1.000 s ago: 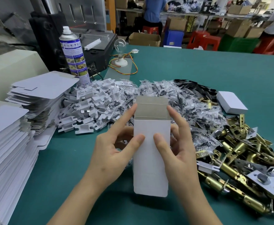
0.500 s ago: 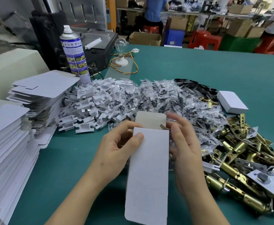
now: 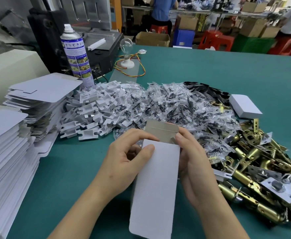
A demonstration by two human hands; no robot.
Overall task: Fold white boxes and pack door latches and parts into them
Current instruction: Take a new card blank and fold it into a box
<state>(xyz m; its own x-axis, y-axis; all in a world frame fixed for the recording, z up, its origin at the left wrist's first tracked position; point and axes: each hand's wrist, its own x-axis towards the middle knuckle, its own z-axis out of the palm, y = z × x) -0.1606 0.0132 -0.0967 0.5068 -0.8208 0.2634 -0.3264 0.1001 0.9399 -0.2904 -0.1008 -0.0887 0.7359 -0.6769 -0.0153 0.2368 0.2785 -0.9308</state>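
Observation:
I hold a white box blank [image 3: 156, 183] upright over the green table, its grey inner flap at the far end. My left hand [image 3: 125, 157] grips its left edge, thumb on the white face and forefinger on the flap. My right hand [image 3: 193, 161] grips the right edge, its fingers curled behind and a fingertip pressing a small side tab. Brass door latches [image 3: 255, 171] lie heaped at the right. Clear bags of screws [image 3: 172, 104] form a pile behind the box. White plastic inserts [image 3: 93, 107] lie to their left.
Stacks of flat box blanks [image 3: 12, 135] fill the left edge. A folded white box [image 3: 244, 107] sits at the right behind the latches. A spray can [image 3: 75, 54], a machine [image 3: 69, 31] and a light bulb [image 3: 127, 47] stand at the back left. People work at far benches.
The box has tilted toward me and dropped lower, its near end now much closer. Both hands have shifted from its middle to its far end by the grey flap.

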